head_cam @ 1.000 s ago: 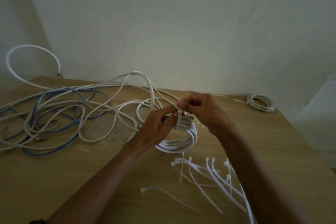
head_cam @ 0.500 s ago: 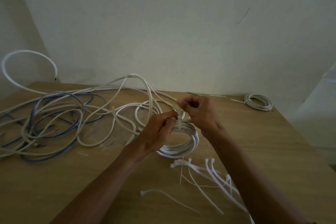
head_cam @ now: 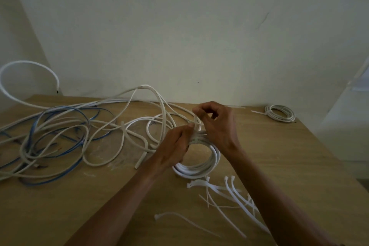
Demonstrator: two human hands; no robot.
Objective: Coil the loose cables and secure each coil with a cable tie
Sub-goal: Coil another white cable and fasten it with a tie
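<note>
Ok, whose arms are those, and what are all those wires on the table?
Those are a person's own two arms. The camera sits on their head, looking down, so you see what they see. On the wooden table lie a tangle of loose white and blue cables, some spare cable ties, and, by the far right corner, a small coil already tied. The left hand grips a white coil of cable. The right hand pinches the end of a cable tie wrapped round that coil, probably to pull it tight.
</note>
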